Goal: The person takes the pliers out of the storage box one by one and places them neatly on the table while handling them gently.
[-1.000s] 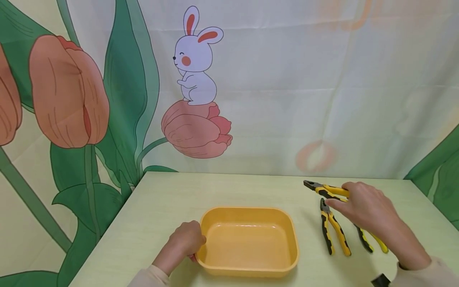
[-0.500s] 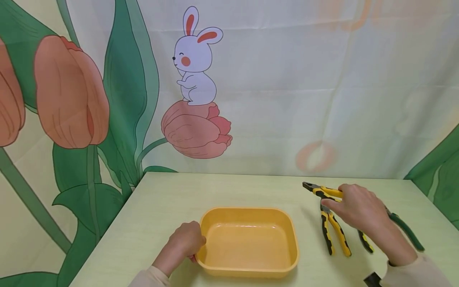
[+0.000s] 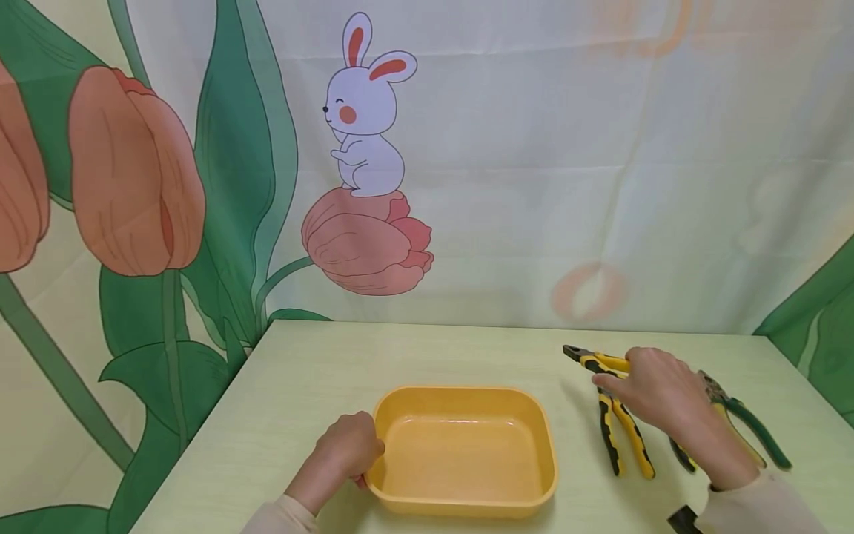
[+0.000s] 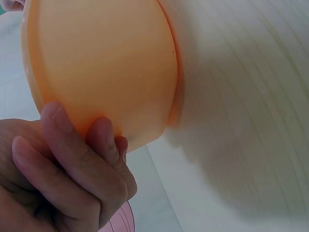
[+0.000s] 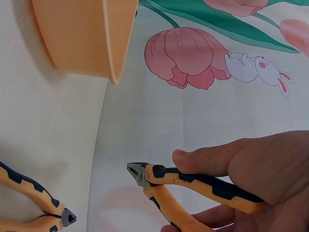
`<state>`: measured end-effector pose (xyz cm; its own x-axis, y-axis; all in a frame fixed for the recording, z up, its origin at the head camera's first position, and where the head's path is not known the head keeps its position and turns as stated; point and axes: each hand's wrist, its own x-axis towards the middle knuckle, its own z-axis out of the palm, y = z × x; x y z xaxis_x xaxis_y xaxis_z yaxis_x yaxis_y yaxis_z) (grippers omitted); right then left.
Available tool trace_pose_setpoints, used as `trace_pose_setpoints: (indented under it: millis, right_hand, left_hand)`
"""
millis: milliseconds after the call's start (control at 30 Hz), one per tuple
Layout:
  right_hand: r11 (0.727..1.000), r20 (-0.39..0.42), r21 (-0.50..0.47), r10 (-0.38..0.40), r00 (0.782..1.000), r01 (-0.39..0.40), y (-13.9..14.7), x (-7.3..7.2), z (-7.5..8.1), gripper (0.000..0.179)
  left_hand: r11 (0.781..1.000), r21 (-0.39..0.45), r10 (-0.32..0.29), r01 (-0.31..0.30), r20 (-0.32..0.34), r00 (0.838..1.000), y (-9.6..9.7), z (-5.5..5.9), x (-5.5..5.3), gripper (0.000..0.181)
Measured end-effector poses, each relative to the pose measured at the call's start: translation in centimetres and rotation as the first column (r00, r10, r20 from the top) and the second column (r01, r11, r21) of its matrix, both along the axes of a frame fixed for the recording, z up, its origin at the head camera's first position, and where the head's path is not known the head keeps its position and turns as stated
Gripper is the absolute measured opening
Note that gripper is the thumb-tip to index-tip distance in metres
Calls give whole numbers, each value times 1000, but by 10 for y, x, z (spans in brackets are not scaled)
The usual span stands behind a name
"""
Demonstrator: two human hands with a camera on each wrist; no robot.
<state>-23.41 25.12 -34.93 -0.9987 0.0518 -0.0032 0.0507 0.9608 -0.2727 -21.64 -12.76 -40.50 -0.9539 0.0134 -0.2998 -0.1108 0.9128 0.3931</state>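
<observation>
My left hand [image 3: 345, 445] grips the left rim of a yellow plastic tray [image 3: 460, 510], its fingers curled against the outside wall in the left wrist view. Off to the tray's right, my right hand [image 3: 657, 389] holds combination pliers [image 3: 594, 361] by their yellow-and-black handles, raised above the table. Their jaws point left; in the right wrist view the handles are spread, with the thumb on one and fingers behind the other. A second pair of yellow-and-black pliers [image 3: 623, 437] lies just below them, its head hidden behind the held pair and hand.
Beneath the right forearm shows a black-and-yellow handle [image 3: 682, 455], mostly covered. Pliers with a green handle [image 3: 760, 434] lie to the right of the forearm. A printed cloth [image 3: 500, 185] with a rabbit and tulips hangs behind the pale table [image 3: 313, 363].
My right hand has shifted slightly left and lower with the pliers. Its forearm has uncovered the green-handled pliers on the right. The left hand and tray stay put.
</observation>
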Motion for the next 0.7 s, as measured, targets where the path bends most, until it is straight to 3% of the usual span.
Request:
trace_pose_setpoints:
  millis: [700]
  right_hand:
    - [1000, 30, -17, -7, 1000, 8, -5, -9, -18, 55]
  left_hand:
    - [1000, -7, 4, -4, -9, 1000, 0, 0, 1, 22]
